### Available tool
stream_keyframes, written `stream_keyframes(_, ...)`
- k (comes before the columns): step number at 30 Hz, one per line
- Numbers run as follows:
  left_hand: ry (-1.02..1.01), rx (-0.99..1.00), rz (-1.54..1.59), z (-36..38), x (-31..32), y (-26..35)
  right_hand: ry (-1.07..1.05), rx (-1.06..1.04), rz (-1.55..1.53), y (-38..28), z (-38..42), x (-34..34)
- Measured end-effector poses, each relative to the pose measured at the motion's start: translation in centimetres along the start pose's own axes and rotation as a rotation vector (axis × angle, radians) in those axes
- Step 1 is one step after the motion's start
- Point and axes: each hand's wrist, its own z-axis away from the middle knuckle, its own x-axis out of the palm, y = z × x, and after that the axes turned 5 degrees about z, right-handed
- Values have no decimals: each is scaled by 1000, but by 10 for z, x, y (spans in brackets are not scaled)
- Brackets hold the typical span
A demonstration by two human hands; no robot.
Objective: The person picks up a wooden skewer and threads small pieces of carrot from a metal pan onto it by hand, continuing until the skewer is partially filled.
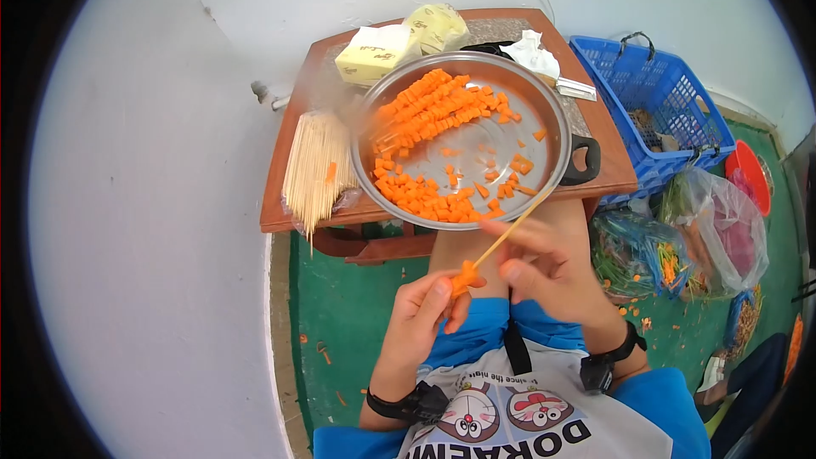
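Observation:
My left hand (pixel 429 306) pinches small orange carrot pieces (pixel 466 279) that sit at the lower end of a thin wooden skewer (pixel 512 228). The skewer slants up and right toward the pan's rim. Beside it is my right hand (pixel 548 268), its thumb and forefinger apart and the fingers partly blurred; I see nothing held in it. Ahead, a wide metal pan (pixel 544 110) holds threaded carrot skewers (pixel 438 110) at its upper left and loose cut carrot (pixel 429 200) along its near side. A bundle of bare skewers (pixel 316 170) lies left of the pan.
The pan stands on a brown wooden table (pixel 608 149) above my knees. Tissue packs (pixel 374 55) and a crumpled tissue (pixel 533 53) lie at its back. To the right are a blue crate (pixel 625 76), plastic bags (pixel 714 229) of vegetable scraps and a red basin (pixel 748 174).

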Motion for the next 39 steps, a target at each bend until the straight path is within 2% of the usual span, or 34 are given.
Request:
stream_keyframes(2, 6, 22, -9, 3, -6, 2, 163, -163, 276, -6, -8, -12)
stream_keyframes(6, 51, 101, 210, 12, -22, 0, 225, -205, 499, -27, -37, -37)
stream_keyframes(8, 52, 145, 260, 17, -29, -3, 106, -188, 801, -35, -59, -44)
stream_keyframes(10, 66, 198, 307, 20, -37, -7, 34, -175, 860, -31, -80, -48)
stream_keyframes(11, 66, 202, 311, 21, -41, -9, -76, -190, 967, -27, -92, -46)
stream_keyframes(13, 196, 273, 120, 22, -46, -10, -272, -184, 1153, -19, -107, -39)
stream_keyframes(17, 264, 300, -90, 21, -49, -6, -385, -315, 1258, 10, -128, -25)
stream_keyframes(19, 192, 254, 61, 22, -51, -4, -568, -205, 1421, 17, -133, -17)
stream_keyframes(20, 191, 254, 63, 22, -51, -2, -568, -205, 1423, 17, -135, -14)
stream_keyframes(22, 206, 180, 114, 23, -52, 1, -698, -98, 1582, 16, -139, -9)
stream_keyframes(26, 258, 187, 132, 23, -50, 2, -689, 6, 1529, 16, -144, -12)
stream_keyframes(28, 322, 148, 63, 26, -51, 1, -542, 155, 1414, 10, -144, -17)
stream_keyframes(29, 323, 153, 62, 26, -49, 1, -542, 150, 1416, 8, -143, -23)
stream_keyframes(31, 335, 199, -73, 26, -45, 0, -376, -100, 1289, 1, -139, -34)
stream_keyframes(32, 336, 204, -73, 25, -45, 0, -377, -105, 1291, -4, -135, -36)
stream_keyframes(34, 308, 177, 6, 24, -44, -1, -200, 230, 705, -16, -121, -39)
stream_keyframes(35, 304, 177, 4, 23, -41, -2, -195, 229, 704, -15, -118, -40)
stream_keyframes(39, 282, 136, -6, 17, -29, -1, -126, 327, 353, -13, -108, -50)
